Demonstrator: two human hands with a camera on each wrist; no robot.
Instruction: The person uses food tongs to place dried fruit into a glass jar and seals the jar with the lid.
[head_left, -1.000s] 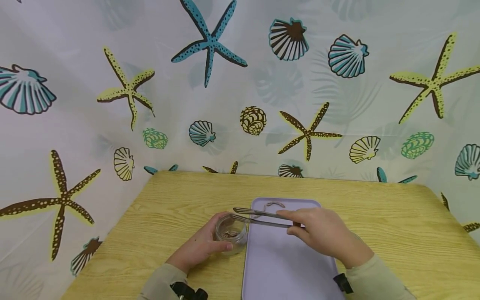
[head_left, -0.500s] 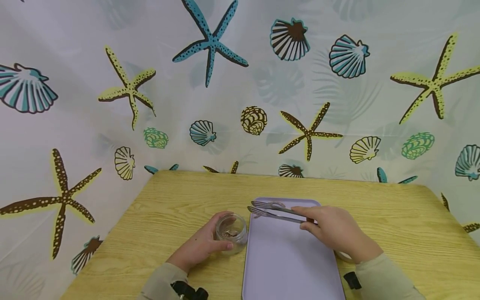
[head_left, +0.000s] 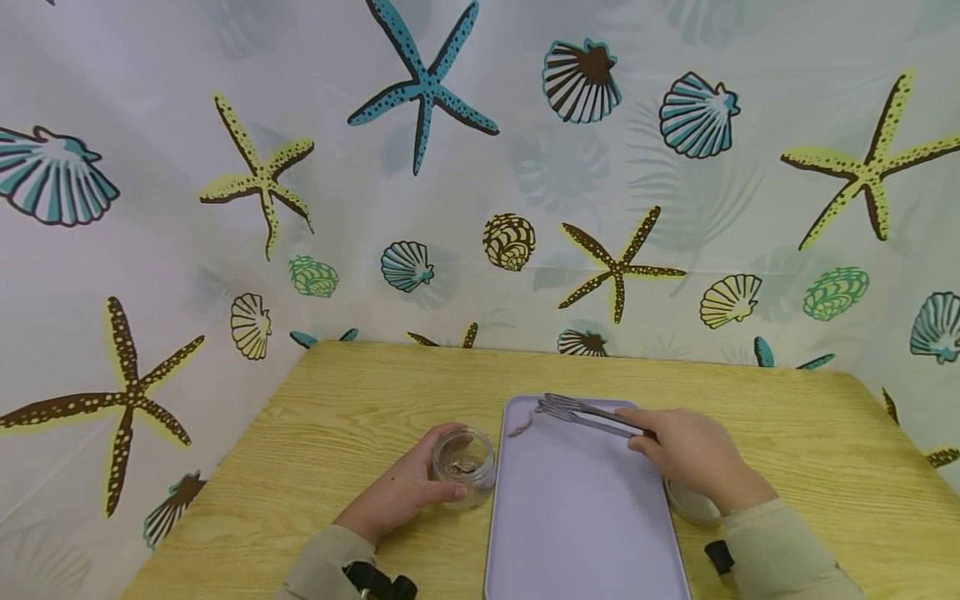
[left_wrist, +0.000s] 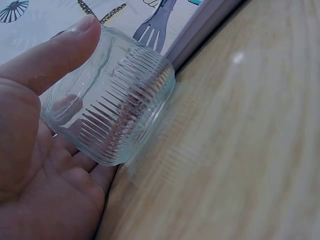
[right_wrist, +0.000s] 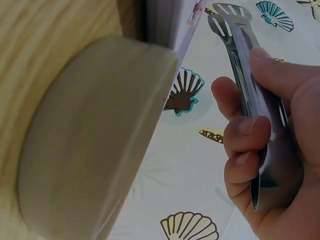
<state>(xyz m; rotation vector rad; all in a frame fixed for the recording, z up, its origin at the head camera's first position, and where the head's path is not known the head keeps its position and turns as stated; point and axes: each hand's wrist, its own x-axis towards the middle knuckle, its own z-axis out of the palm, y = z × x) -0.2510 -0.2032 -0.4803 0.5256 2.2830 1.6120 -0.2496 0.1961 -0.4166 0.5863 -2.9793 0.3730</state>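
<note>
My left hand [head_left: 405, 485] grips a clear glass jar [head_left: 472, 492] standing on the table just left of the tray. Brownish bits show in the bottom of this jar, and its ribbed side [left_wrist: 120, 105] fills much of the left wrist view. Over the far end of the lilac tray [head_left: 585, 517], my right hand [head_left: 693, 454] holds metal tongs [head_left: 596, 415], fingers curled round the handles. The tongs' arms are slightly apart, with slotted tips pointing left. Near them a small pinkish-brown strip [head_left: 521, 427] lies in the tray's far left corner. Whether the tips touch anything cannot be told.
A round cream-coloured thing [head_left: 695, 505], partly behind my right forearm, sits right of the tray; its pale side [right_wrist: 95, 135] looms large in the right wrist view. Wood-grain table [head_left: 360, 392] surrounds the tray. A sea-patterned cloth [head_left: 450, 192] hangs behind.
The tongs have moved right with my right hand, from above the jar to over the tray's far end. My left hand and the jar stay put. More of the cream-coloured thing shows.
</note>
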